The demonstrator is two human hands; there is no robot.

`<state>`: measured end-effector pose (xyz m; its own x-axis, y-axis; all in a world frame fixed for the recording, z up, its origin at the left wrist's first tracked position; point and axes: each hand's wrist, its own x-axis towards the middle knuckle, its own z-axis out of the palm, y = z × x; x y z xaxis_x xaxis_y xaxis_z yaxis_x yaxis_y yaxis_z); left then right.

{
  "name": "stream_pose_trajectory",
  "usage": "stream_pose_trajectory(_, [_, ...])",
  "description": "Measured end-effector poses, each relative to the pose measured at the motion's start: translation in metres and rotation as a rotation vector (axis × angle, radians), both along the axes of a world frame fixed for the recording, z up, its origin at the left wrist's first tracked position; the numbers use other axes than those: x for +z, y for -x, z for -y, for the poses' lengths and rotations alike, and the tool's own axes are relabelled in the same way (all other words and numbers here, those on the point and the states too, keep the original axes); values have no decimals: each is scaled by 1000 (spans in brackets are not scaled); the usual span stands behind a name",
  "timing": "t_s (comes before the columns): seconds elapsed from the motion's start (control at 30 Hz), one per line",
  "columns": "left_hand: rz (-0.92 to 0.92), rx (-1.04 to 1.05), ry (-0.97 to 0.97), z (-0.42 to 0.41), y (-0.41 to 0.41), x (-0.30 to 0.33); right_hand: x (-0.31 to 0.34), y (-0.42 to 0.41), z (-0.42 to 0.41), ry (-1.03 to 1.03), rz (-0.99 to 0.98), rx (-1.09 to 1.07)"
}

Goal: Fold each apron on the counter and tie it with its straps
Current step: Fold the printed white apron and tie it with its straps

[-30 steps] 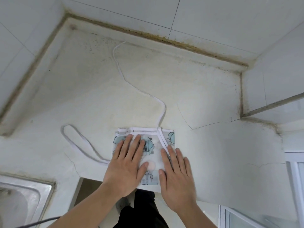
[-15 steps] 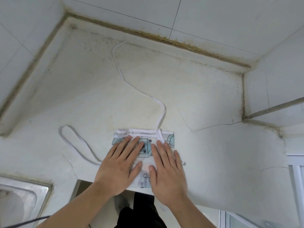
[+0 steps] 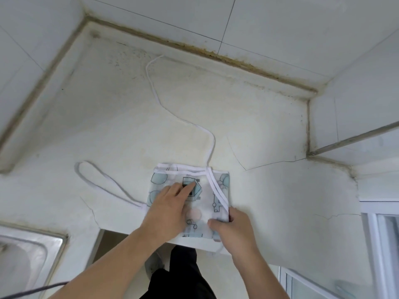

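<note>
no readable text, labels, numbers

Both forearms are showing bare from the bottom edge of the frame up to the wrists, with no sleeve, watch, bracelet or ring appearing on either. The left hand (image 3: 167, 209) and the right hand (image 3: 234, 228) are wearing no gloves, and the nails that are showing on the left fingers (image 3: 190, 186) are looking short and unpainted. Below the two wrists, the person is wearing dark, near-black trousers (image 3: 183, 275), which are appearing plain, with soft folds and no visible markings; the rest of the clothing is lying outside the view.
</note>
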<state>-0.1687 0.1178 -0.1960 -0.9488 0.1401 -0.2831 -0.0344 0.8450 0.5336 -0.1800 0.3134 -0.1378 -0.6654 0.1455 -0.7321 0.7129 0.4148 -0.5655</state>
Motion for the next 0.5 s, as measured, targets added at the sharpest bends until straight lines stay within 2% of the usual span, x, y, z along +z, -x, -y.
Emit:
stream_pose_trajectory(0.1, [102,155,-139,-1,16,8,11,-10,7,315,-145,-311])
stream_pose_trajectory(0.17, [143,188,-149,-1,23,11,13,-22,18,498,-114,-464])
stream_pose_trajectory(0.2, [167,191,-149,0,25,12,10,-28,23,512,-94,-481])
stream_pose_trajectory(0.27, [204,198,-163,2,27,15,4,-36,34,397,-50,-410])
stream_pose_trajectory(0.33, [241,215,-212,4,29,17,0,-38,38,174,-29,-277])
stream_pose_trajectory(0.4, [265,205,-227,3,28,19,0,-39,34,-1,-98,-136])
stream_pose_trajectory(0.5, [268,111,-85,-3,23,21,5,-43,24,-59,-117,-71])
